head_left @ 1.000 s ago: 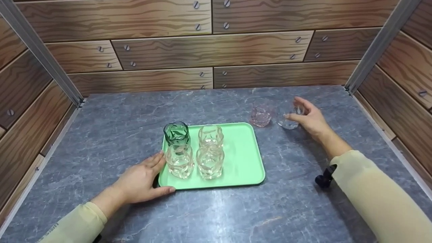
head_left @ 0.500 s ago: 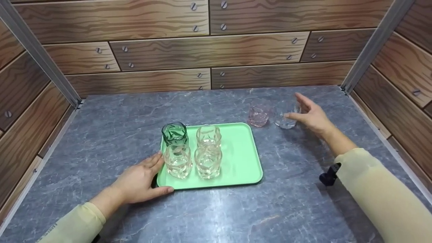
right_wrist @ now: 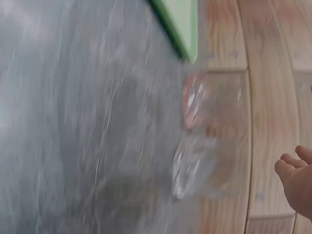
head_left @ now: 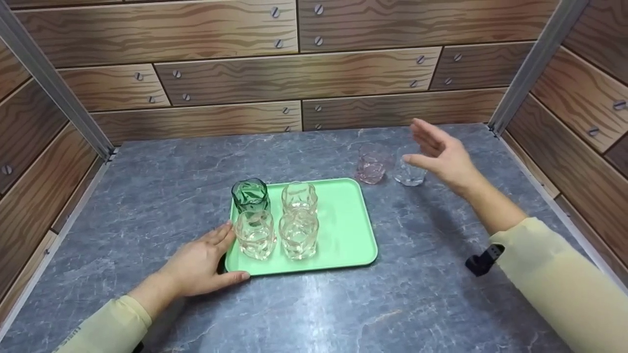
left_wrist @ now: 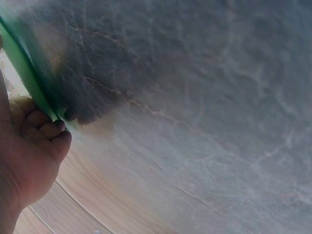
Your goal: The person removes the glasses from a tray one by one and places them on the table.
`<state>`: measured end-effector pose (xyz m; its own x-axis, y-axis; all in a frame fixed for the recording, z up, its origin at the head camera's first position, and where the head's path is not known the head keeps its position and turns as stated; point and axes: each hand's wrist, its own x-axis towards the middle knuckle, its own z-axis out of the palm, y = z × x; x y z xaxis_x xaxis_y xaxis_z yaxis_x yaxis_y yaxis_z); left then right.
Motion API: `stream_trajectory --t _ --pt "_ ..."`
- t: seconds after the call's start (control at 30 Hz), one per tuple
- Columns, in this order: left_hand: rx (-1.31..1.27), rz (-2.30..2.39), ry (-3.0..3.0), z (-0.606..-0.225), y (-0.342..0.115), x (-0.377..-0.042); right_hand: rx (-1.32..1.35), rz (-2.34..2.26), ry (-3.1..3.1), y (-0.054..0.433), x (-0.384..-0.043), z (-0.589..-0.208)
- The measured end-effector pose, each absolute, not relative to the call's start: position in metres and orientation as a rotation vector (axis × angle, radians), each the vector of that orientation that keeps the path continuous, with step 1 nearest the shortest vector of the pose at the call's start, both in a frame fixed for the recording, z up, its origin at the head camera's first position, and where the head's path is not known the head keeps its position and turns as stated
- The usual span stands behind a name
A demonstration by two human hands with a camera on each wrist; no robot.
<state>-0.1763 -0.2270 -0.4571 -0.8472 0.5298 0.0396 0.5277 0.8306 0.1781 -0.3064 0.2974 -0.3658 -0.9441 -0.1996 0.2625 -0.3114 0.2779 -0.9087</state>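
My left hand (head_left: 198, 267) holds the near left corner of a light green tray (head_left: 346, 245), fingers along its left side and thumb at the front edge. In the left wrist view its fingers (left_wrist: 51, 129) bend against the tray's rim (left_wrist: 24, 68). On the tray stand a dark green glass (head_left: 250, 195) and several clear, faceted glasses (head_left: 300, 238). My right hand (head_left: 444, 157) hovers with fingers extended and thumb apart, holding nothing. Near it on the table stand a clear glass (head_left: 409, 172) and, just left of that, a pale pink glass (head_left: 371, 169).
The grey marbled tabletop (head_left: 314, 314) is bounded by wood-patterned panels (head_left: 230, 83) at the back and sides, with metal posts at the corners. A black strap device (head_left: 484, 260) sits on my right sleeve. The tray's right half shows bare green surface.
My right hand has let go of the clear glass and risen up and away from it, leaving it standing beside the pink one. The left hand stays on the tray; the view shifts slightly.
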Motion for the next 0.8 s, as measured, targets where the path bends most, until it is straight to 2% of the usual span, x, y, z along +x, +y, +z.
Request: stream_trajectory --t 0.33,0.8 --pt "0.861 0.306 2.994 -0.456 -0.226 -0.175 0.701 1.918 -2.397 0.239 -0.272 -0.364" --pt "0.888 0.317 3.002 -0.457 -0.226 -0.176 0.847 2.025 -2.439 0.172 -0.243 -0.406"
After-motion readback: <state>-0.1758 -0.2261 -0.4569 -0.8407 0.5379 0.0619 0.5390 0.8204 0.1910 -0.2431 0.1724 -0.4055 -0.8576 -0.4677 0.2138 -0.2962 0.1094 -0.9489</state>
